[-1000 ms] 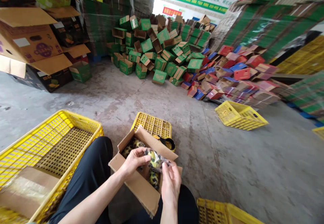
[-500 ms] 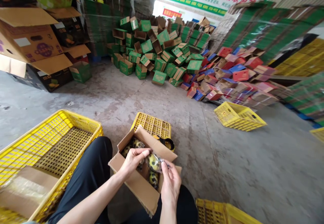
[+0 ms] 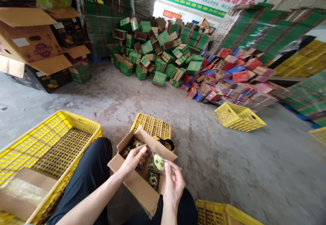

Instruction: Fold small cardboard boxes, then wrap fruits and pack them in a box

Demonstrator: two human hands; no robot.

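Note:
An open cardboard box (image 3: 141, 184) rests by my knees, with several dark-spotted, yellow-green round pieces (image 3: 153, 179) in clear plastic inside. Over its right part, my right hand (image 3: 173, 181) grips one yellow-green, black-spotted piece in clear plastic (image 3: 159, 162) between thumb and fingers. My left hand (image 3: 133, 160) hovers above the middle of the box, thumb and fingers pinched together close to the left end of that plastic. Whatever lies between those fingertips is too small to make out.
Behind the box are a yellow crate (image 3: 152, 126) and a black-and-yellow tape dispenser (image 3: 168, 144). A large yellow crate (image 3: 81, 119) holding cardboard stands left of my leg. More crates (image 3: 239, 118) lie right. Green cartons (image 3: 159, 78) and red-blue cartons (image 3: 214, 96) are heaped ahead.
My right hand has moved slightly right with the plastic-wrapped piece, turning its yellow-green side up. My left fingertips have risen a little and are farther from the piece.

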